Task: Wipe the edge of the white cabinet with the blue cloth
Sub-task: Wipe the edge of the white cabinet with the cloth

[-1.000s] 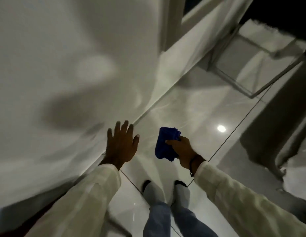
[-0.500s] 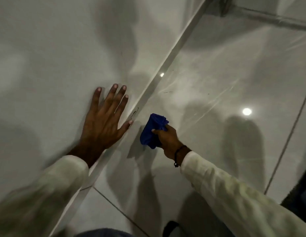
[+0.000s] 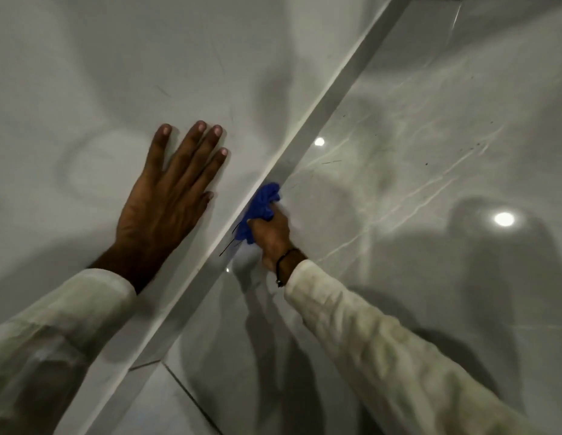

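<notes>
Now, in the head view, the right hand (image 3: 273, 235) is pressing the bunched blue cloth (image 3: 260, 208) against the white cabinet (image 3: 116, 73) edge (image 3: 320, 117), fingers curled tight around it, at about four o'clock from the left hand (image 3: 169, 199). Half a second ago the cloth was hanging just off the edge; wiping is likely beginning. The left hand is lying flat, fingers spread, gripping nothing.

The scene is dim and grey. Round ceiling lights glare off the glossy grey tiled floor (image 3: 430, 152), soft overlapping shadows spread across it, and straight lines bow toward the wide-angle edges.
</notes>
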